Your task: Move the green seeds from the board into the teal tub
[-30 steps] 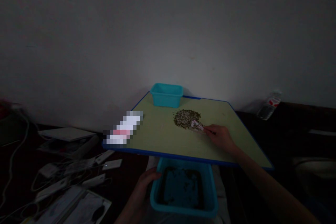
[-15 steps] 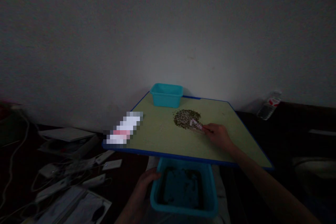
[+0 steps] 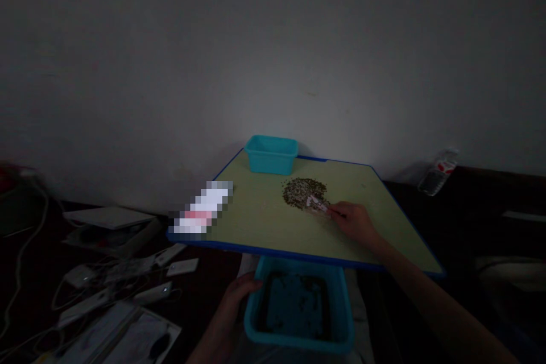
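Observation:
My right hand (image 3: 354, 222) is closed around the dark red handle of a small tool with a pale pinkish head (image 3: 316, 202); its exact kind is too blurred to tell. That head rests at the near right edge of a pile of small green-brown grains (image 3: 298, 190), spread on a pale yellow board (image 3: 247, 213) with a blue rim. Below the board's front edge, my left hand (image 3: 239, 291) grips the left rim of a blue plastic basin (image 3: 347, 318), thumb over the edge. Dark grains lie along the basin's inner edges and in scattered patches on its bottom.
A second blue basin (image 3: 272, 158) stands at the board's back, near the wall. A blurred-out bright slab (image 3: 202, 209) lies at the board's left edge. Cables, white chargers (image 3: 182, 267) and papers clutter the left side. A plastic bottle (image 3: 439, 172) leans at the right.
The tool's pale head has shifted very slightly left at the edge of the grain pile. My left hand and the basin it grips stay in place.

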### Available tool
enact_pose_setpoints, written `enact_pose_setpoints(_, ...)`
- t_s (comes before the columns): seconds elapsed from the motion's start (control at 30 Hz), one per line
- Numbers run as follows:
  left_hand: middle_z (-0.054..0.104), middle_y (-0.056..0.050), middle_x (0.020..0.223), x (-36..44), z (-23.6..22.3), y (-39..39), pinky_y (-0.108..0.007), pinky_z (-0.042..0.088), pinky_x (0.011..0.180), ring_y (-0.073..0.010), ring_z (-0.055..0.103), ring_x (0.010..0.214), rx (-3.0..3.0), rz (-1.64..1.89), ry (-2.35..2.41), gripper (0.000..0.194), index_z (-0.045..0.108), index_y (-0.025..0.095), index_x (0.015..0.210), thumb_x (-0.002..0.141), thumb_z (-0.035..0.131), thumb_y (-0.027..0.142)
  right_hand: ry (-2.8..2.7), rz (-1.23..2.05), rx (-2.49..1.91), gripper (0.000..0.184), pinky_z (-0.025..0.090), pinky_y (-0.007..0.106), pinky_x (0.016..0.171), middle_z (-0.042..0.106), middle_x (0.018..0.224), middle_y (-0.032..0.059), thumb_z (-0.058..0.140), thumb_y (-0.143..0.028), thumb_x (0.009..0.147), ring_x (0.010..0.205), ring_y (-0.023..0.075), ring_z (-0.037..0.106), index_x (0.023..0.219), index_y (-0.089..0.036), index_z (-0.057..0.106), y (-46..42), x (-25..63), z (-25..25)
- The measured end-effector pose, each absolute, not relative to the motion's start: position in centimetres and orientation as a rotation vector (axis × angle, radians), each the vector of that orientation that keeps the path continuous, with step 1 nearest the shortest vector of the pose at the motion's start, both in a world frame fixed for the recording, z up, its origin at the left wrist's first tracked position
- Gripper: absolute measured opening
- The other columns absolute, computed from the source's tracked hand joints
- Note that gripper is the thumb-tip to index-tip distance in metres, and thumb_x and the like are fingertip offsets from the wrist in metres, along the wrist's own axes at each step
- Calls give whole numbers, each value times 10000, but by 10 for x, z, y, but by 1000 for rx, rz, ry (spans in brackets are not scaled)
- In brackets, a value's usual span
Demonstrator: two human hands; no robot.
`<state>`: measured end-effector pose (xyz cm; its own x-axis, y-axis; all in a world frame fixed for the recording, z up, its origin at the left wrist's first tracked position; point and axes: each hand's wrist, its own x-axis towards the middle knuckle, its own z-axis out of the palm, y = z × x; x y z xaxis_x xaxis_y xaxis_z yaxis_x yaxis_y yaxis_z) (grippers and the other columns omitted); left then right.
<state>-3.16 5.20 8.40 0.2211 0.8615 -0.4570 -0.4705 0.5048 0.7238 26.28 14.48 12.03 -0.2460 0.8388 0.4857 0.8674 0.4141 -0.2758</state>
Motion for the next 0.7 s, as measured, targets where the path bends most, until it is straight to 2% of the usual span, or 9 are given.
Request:
enact_pose_setpoints(0.13,732,-15,640,-30,88,51,-330,492,587,-222,652,590,447,995,1031,111,681,194,692,600,623,172,-2096,-84,-1440,251,448,244,678,680,846,31,455,-309,840,732,145,612,937,-235,674,146,263,121)
enact_pose_setpoints(0.33,736,-55,679,-31,86,52,-350,487,611,-239,654,622,532,947,877,201,689,153,820,660,574,193,-2097,-67,-1438,248,450,239,671,682,847,28,456,-304,841,723,143,615,939,-236,674,147,263,121)
enact_pose_setpoints(0.53,735,-46,652,-30,91,51,-354,483,619,-243,654,613,523,964,963,154,691,177,742,621,603,210,-2107,-68,-1431,255,447,237,669,683,833,25,448,-311,844,708,138,611,931,-238,676,147,258,122)
enact_pose_setpoints(0.7,733,-39,665,-35,75,55,-342,489,636,-233,652,638,548,975,979,159,691,175,752,619,621,224,-2069,-57,-1437,258,441,229,618,684,800,26,457,-325,836,673,136,607,919,-228,680,147,261,123)
